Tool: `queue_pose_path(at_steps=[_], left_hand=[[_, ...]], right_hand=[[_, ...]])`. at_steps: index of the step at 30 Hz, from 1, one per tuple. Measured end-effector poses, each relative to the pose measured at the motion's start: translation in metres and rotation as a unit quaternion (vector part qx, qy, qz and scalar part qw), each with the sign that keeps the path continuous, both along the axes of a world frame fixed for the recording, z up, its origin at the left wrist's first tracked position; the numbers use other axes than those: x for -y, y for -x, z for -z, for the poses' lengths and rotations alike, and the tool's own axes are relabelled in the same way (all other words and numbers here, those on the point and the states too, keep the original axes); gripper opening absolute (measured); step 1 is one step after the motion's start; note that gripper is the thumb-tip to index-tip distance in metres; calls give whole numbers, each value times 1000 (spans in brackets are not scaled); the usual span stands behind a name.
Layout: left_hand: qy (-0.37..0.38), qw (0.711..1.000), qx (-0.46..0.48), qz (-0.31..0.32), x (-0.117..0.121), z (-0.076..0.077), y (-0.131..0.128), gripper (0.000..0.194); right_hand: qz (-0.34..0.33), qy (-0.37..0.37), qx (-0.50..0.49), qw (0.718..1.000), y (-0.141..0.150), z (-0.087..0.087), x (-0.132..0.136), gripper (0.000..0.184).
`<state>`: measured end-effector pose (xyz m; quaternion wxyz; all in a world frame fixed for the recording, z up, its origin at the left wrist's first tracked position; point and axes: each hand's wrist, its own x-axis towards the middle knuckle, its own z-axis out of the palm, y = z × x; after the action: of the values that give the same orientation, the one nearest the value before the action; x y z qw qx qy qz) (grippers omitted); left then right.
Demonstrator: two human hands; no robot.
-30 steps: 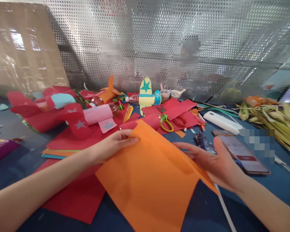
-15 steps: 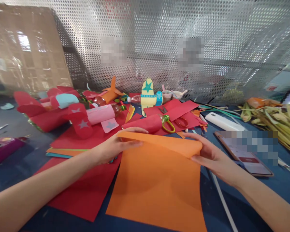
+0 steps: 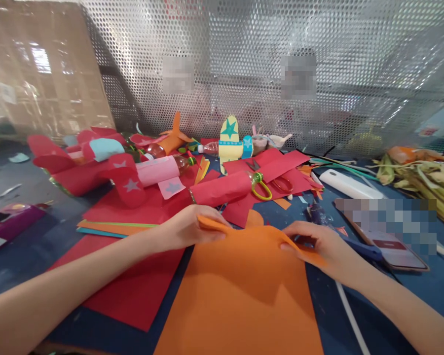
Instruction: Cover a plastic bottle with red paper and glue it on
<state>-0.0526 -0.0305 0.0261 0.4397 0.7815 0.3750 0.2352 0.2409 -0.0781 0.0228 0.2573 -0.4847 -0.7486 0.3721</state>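
Note:
A sheet of orange paper (image 3: 244, 296) is stretched between my two hands, its near part running out of the bottom of the view. My left hand (image 3: 192, 227) pinches the far left edge, where a corner flap sticks up. With thumb and fingers, my right hand (image 3: 318, 246) grips the far right edge; the corner there bends outward. Between the hands the far edge bows slightly upward. Just beyond the sheet lies a bottle wrapped in red paper (image 3: 222, 189), its green neck beside scissors with yellow and red handles (image 3: 262, 191).
Red paper sheets (image 3: 133, 286) lie at left. Paper-covered bottle planes (image 3: 77, 172) stand behind them, with a yellow one (image 3: 229, 143) farther back. At right are a phone (image 3: 392, 244), a white-handled tool (image 3: 350, 185), a white stick (image 3: 351, 315) and dried husks (image 3: 422, 180). Perforated metal (image 3: 244, 64) stands behind.
The sheet's far edge, earlier curled over in a broad fold, now bows up between my hands. Both hands sit slightly lower, and the view has shifted, showing a blue object by the phone.

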Motion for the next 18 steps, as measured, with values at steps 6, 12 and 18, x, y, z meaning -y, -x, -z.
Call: queue_pose_path(at_steps=[6, 12, 18], left_hand=[[-123, 992, -9, 20, -9, 14, 5, 17], [-138, 983, -57, 104, -14, 16, 11, 29], [-161, 976, -64, 130, -9, 12, 8, 25]], right_hand=[[-41, -91, 63, 993, -6, 5, -3, 20], [-54, -137, 49, 988, -11, 16, -5, 21], [-53, -195, 114, 973, -9, 12, -2, 22]])
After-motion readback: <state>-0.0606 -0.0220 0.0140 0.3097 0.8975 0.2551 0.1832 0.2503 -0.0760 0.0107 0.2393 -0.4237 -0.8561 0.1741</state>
